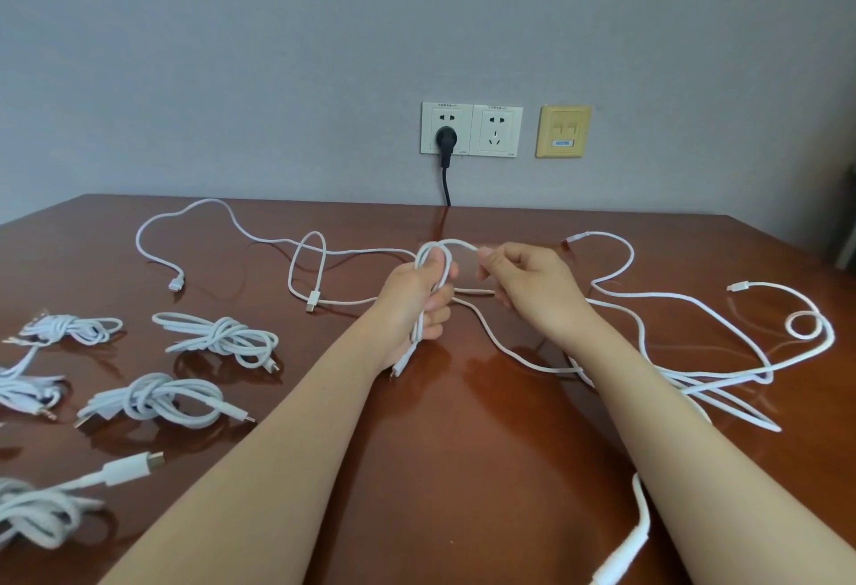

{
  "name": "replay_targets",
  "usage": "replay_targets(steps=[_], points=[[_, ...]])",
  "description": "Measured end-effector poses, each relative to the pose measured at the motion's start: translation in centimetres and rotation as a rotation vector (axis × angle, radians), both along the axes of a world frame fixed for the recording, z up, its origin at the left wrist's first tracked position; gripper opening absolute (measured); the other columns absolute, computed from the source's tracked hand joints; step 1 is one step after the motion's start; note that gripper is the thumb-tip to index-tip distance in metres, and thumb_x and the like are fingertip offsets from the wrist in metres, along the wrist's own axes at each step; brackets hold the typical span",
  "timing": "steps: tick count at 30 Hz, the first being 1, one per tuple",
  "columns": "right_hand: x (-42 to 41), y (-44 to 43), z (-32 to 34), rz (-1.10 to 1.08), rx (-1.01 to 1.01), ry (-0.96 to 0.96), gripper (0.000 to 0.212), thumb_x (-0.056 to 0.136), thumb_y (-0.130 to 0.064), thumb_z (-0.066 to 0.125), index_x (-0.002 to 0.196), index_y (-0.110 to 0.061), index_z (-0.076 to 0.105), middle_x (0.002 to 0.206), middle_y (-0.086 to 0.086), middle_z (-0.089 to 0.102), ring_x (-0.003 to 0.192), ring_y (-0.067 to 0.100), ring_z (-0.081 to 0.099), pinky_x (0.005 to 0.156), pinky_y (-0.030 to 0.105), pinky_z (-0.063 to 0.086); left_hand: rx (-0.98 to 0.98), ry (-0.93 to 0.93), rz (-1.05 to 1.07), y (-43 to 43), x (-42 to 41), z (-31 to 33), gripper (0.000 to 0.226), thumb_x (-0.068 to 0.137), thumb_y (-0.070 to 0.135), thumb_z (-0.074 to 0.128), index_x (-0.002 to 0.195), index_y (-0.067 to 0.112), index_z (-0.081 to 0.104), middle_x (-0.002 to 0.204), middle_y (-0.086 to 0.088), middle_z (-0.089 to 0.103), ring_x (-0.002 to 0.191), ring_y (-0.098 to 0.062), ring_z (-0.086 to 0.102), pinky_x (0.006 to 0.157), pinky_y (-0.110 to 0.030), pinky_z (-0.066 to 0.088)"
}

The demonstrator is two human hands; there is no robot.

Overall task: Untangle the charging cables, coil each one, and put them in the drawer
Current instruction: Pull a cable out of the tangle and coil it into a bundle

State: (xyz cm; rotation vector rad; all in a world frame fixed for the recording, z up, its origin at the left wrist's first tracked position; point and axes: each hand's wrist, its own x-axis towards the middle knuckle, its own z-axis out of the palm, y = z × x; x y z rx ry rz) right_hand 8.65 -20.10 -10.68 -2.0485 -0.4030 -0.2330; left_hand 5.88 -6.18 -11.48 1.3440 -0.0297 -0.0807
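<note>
At the centre of the table (417, 468), the left grip (417, 302) is clamped round the folded loops of a white cable (449, 241), and the right grip (532, 288) pinches the adjoining strand. Slack trails toward 4 o'clock. It looks light, limp and springy, so hold mid-bundle and feed close to the fold. Finished coils (222, 339) lie at 8 o'clock.

White braided charging cables (685, 306) lay on a glossy reddish-brown wooden bench (417, 468); a black round plug (446, 138) sat in a white wall socket (447, 128).
</note>
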Motion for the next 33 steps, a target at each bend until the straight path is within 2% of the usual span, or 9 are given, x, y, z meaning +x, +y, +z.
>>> replay_targets(steps=[3,8,11,16,23,25,29,31,33], points=[[-0.2,-0.1,0.2,-0.042,-0.107,-0.092,0.034,0.090,-0.038,0.052,0.059,-0.025,0.057,0.047,-0.009,0.051,0.054,0.010,0.044,0.063,0.029,0.038,-0.090,0.006,0.028,0.2,0.2,0.0,0.039,0.102,0.037,0.026,0.076,0.015,0.044,0.036,0.007,0.025,0.027,-0.004,0.018,0.031,-0.012,0.015],[-1.4,0.3,0.8,-0.025,-0.219,-0.206,0.031,0.093,-0.029,0.050,0.063,-0.022,0.053,0.049,-0.006,0.045,0.054,0.008,0.041,0.056,0.026,0.033,-0.101,-0.013,0.104,0.3,0.3,-0.1,0.037,0.102,0.036,0.028,0.077,0.014,0.045,0.036,0.007,0.025,0.027,-0.005,0.018,0.031,-0.011,0.015],[-2.1,0.9,0.6,0.024,-0.317,-0.194,0.033,0.093,-0.027,0.049,0.061,-0.019,0.051,0.051,-0.004,0.042,0.056,0.016,0.040,0.055,0.030,0.031,-0.061,-0.028,0.165,0.1,0.4,-0.2,0.037,0.102,0.033,0.032,0.076,0.012,0.048,0.036,0.005,0.025,0.027,-0.005,0.019,0.033,-0.011,0.015],[-2.5,1.8,-0.1,0.080,-0.475,-0.209,0.026,0.094,-0.027,0.046,0.082,-0.011,0.062,0.058,-0.004,0.046,0.073,0.028,0.051,0.060,0.030,0.031,0.016,-0.074,0.187,-0.1,0.3,-0.3,0.031,0.101,0.028,0.037,0.086,0.011,0.059,0.037,0.005,0.026,0.028,-0.006,0.021,0.035,-0.012,0.015],[-2.7,1.5,-0.3,0.100,-0.549,-0.194,0.024,0.095,-0.027,0.044,0.077,-0.016,0.056,0.071,0.002,0.053,0.082,0.030,0.055,0.062,0.030,0.031,0.273,-0.079,0.244,-0.4,0.8,-0.5,0.032,0.096,0.029,0.050,0.070,0.012,0.053,0.030,0.009,0.032,0.027,-0.007,0.028,0.037,-0.017,0.022],[-2.8,1.6,-0.4,0.123,-0.570,-0.191,0.023,0.095,-0.026,0.044,0.075,-0.019,0.053,0.073,0.004,0.053,0.082,0.031,0.055,0.063,0.030,0.032,0.447,-0.111,0.284,-0.3,0.8,-0.6,0.035,0.096,0.032,0.049,0.067,0.011,0.050,0.036,0.008,0.036,0.035,-0.011,0.033,0.045,-0.026,0.025],[-2.8,1.7,-0.4,0.140,-0.600,-0.187,0.026,0.095,-0.025,0.042,0.070,-0.018,0.048,0.072,0.005,0.052,0.075,0.030,0.051,0.061,0.030,0.030,0.811,-0.217,0.385,-0.2,0.7,-0.8,0.038,0.098,0.036,0.040,0.071,0.010,0.050,0.072,-0.011,0.058,0.071,-0.030,0.054,0.068,-0.036,0.043],[-2.8,1.8,-0.4,0.149,-0.609,-0.192,0.028,0.094,-0.025,0.041,0.067,-0.021,0.045,0.071,0.003,0.051,0.073,0.028,0.050,0.060,0.030,0.030,0.843,-0.214,0.403,-0.2,0.8,-0.9,0.039,0.098,0.037,0.039,0.073,0.010,0.050,0.085,-0.019,0.064,0.083,-0.037,0.060,0.079,-0.041,0.048],[-2.8,1.8,-0.5,0.165,-0.600,-0.185,0.028,0.096,-0.028,0.041,0.069,-0.022,0.046,0.074,0.003,0.054,0.077,0.029,0.054,0.062,0.030,0.032,0.787,-0.187,0.389,0.0,1.0,-0.9,0.039,0.099,0.035,0.039,0.067,0.013,0.050,0.077,-0.012,0.062,0.082,-0.034,0.060,0.080,-0.038,0.048]])
